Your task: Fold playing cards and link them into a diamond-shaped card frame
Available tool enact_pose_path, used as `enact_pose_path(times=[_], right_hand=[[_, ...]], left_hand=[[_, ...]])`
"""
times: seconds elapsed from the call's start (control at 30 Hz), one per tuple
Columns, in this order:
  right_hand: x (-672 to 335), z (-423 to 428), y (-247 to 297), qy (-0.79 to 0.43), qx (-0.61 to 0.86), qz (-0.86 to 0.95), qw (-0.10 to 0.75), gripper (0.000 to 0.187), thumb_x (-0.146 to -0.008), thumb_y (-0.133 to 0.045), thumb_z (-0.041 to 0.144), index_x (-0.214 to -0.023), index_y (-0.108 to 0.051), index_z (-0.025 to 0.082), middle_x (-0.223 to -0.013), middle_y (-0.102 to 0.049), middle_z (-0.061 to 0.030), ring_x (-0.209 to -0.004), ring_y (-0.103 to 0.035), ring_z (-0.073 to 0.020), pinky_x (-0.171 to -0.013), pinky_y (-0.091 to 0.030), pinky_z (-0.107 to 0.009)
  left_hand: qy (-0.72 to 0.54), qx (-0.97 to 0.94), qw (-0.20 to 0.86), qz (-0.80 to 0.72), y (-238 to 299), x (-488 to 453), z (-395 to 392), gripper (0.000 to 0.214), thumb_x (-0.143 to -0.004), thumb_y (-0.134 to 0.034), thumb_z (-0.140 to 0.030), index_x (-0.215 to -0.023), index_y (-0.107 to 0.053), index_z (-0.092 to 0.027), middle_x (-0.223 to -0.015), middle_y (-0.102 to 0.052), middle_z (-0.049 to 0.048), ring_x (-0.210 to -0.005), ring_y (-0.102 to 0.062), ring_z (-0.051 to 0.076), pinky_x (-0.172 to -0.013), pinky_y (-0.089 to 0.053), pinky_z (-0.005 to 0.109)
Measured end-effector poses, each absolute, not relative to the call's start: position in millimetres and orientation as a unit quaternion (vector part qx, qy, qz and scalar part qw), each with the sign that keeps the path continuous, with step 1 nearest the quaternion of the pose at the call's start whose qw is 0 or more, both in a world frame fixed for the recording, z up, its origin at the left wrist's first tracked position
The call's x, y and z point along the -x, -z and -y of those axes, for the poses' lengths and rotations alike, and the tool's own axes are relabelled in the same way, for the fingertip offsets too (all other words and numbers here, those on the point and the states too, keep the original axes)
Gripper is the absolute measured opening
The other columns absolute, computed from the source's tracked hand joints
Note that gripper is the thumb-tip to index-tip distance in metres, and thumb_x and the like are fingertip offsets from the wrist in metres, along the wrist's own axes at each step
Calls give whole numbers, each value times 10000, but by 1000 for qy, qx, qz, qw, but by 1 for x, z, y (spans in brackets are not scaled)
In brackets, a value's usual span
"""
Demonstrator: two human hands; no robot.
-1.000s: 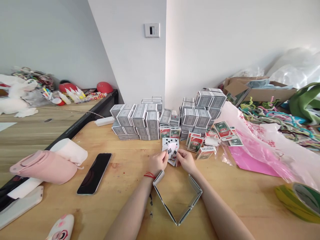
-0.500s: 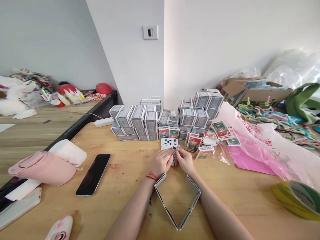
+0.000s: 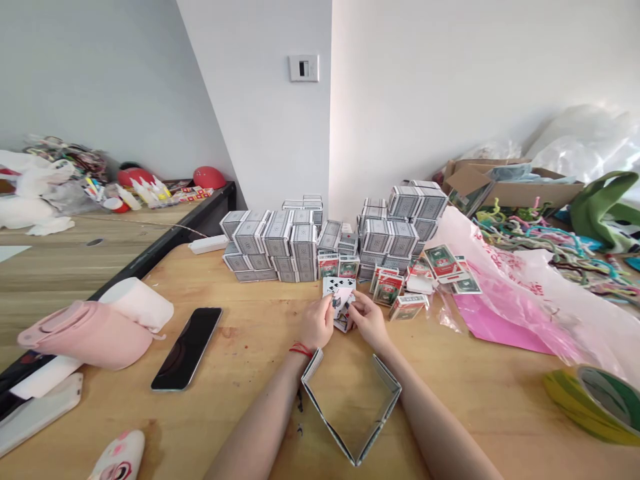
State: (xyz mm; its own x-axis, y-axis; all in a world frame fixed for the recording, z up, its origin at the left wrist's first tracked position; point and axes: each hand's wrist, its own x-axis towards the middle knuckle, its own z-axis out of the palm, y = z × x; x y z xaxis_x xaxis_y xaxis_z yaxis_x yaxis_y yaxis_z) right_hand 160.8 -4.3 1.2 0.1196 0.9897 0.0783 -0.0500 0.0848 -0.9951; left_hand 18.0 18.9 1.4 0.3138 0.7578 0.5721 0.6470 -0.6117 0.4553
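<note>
My left hand [image 3: 317, 323] and my right hand [image 3: 367, 320] meet at the table's middle, both pinched on a small bunch of playing cards [image 3: 341, 299], faces up and tilted toward me. A red string circles my left wrist. Between my forearms stands a diamond-shaped frame of folded cards [image 3: 350, 403] on edge, open in the middle. Stacks of grey card boxes [image 3: 280, 241] stand just behind my hands against the wall.
Loose red-and-green card packs [image 3: 407, 304] lie right of my hands beside a pink plastic bag [image 3: 505, 293]. A black phone [image 3: 188, 347] and a pink roll [image 3: 87, 332] lie to the left. Tape rolls [image 3: 595, 399] sit at the right edge.
The cards dropped low and flat between my hands half a second ago, and now they are lifted and fanned up again. The card frame has shifted slightly to the left.
</note>
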Motion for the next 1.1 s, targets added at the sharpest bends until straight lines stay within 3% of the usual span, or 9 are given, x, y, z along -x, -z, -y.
enact_pose_path(times=[0.3, 0.6, 0.87, 1.0, 1.1], right_hand=[[-165, 1, 3, -467, 510, 472, 547, 264, -733, -547, 403, -853, -533, 168, -441, -540, 51, -330, -501, -118, -341, -361, -209], [-162, 1, 7, -458, 531, 458, 547, 280, -720, -557, 456, -753, -517, 181, -415, -522, 52, -289, -474, -120, -311, -342, -212], [-156, 5, 9, -379, 588, 454, 552, 294, -721, -536, 472, -800, -535, 189, -461, -581, 3, -337, -507, -154, -325, -374, -239], [-159, 3, 8, -421, 555, 460, 551, 389, -727, -521, 487, -959, -516, 175, -433, -538, 40, -303, -487, -149, -318, -372, -244], [-162, 1, 8, -445, 536, 466, 545, 393, -723, -531, 487, -945, -514, 163, -437, -525, 46, -317, -506, -148, -326, -368, -236]], left_hand=[[-380, -789, 128, -466, -2, -19, -21, 236, -870, -346, -214, -954, -562, -168, -768, -651, 56, -718, -608, 157, -626, -441, 245], [-370, -811, 149, -428, -8, -21, -12, 226, -869, -352, -209, -918, -569, -170, -743, -647, 40, -688, -598, 143, -610, -442, 239], [-363, -873, 70, -317, -11, -25, -12, 267, -855, -363, -169, -1040, -555, -178, -975, -643, 83, -921, -585, 177, -802, -447, 315], [-379, -818, 99, -422, -7, -24, -13, 241, -868, -346, -213, -905, -579, -167, -772, -648, 59, -725, -607, 157, -638, -453, 258], [-382, -773, 144, -486, -4, -23, -15, 257, -877, -334, -254, -817, -568, -165, -634, -608, 27, -577, -570, 129, -525, -404, 221]])
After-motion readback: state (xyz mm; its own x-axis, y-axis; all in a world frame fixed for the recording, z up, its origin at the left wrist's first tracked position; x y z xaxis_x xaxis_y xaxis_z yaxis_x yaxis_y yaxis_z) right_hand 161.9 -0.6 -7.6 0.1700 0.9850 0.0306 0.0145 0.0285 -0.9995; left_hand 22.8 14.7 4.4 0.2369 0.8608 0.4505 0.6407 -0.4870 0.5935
